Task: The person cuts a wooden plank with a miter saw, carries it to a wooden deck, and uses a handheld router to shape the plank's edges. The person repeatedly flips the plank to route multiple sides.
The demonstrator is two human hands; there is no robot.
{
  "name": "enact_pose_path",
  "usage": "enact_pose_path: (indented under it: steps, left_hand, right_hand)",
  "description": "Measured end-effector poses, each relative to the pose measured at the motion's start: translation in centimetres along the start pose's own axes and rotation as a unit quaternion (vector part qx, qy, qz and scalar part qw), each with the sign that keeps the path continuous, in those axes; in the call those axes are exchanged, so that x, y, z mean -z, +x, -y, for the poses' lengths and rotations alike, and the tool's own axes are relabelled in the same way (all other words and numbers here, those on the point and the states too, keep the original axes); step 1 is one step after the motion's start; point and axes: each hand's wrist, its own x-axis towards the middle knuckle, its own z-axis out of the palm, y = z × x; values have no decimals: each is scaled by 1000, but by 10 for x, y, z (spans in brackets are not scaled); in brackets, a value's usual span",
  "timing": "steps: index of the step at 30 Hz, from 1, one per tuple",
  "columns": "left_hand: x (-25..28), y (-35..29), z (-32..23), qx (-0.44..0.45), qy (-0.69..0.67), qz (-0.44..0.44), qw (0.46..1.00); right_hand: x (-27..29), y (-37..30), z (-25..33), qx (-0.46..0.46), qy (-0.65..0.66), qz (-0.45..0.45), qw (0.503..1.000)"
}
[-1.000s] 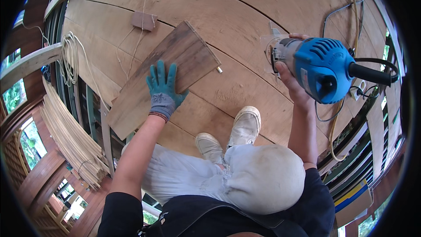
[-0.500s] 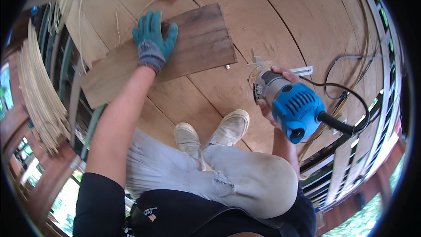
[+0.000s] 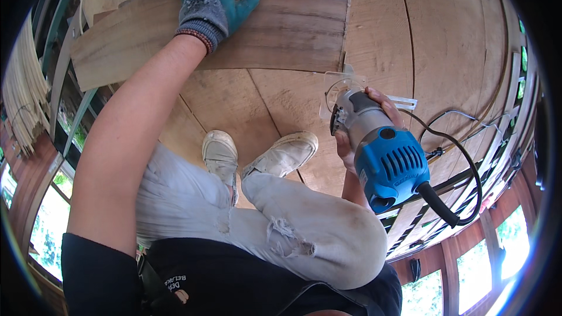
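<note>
A wooden board, dark brown at its right and paler toward its left end, lies across the planks in front of me. My left hand, in a teal-coated grey glove, rests on it with fingers outstretched and thumb apart. In my bare right hand is a blue and grey trim router, gripped around its metal body. The router is tilted, its clear base plate turned toward the board's lower right corner. A slotted metal strip sticks out beside the base. The bit cannot be made out.
Wide floor planks with dark seams lie beneath the board. A black power cord loops from the router to the right. My shoes stand near the board. Thin wooden strips are stacked at left; slatted edging curves along the right.
The board and my left hand appear higher in the view, and the board extends farther right. The router's base is now nearer the board's right corner. My right hand keeps its grip.
</note>
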Motion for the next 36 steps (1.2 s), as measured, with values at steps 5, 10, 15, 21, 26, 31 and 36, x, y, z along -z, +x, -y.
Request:
enact_pose_path:
  steps: [5, 10, 15, 21, 26, 31, 36]
  left_hand:
    - [0, 4, 2, -9, 1, 3, 1000]
    - [0, 5, 1, -18, -7, -8, 1000]
    - [-1, 5, 2, -25, -1, -11, 1000]
    - [1, 6, 1, -26, 0, -1, 1000]
    - [2, 7, 0, -24, -2, 10, 1000]
    - [3, 8, 0, -24, -11, 13, 1000]
    - [4, 8, 0, -28, -12, 8, 1000]
  right_hand:
    - [-13, 3, -5, 46, 3, -25, 999]
    - [-11, 2, -1, 11, -7, -8, 1000]
    - [-8, 2, 1, -11, -9, 17, 1000]
    - [-11, 3, -1, -2, 6, 14, 1000]
    - [-12, 4, -3, 22, -26, -16, 999]
    - [-12, 7, -1, 5, -27, 4, 1000]
    - [-16, 10, -2, 14, -26, -25, 999]
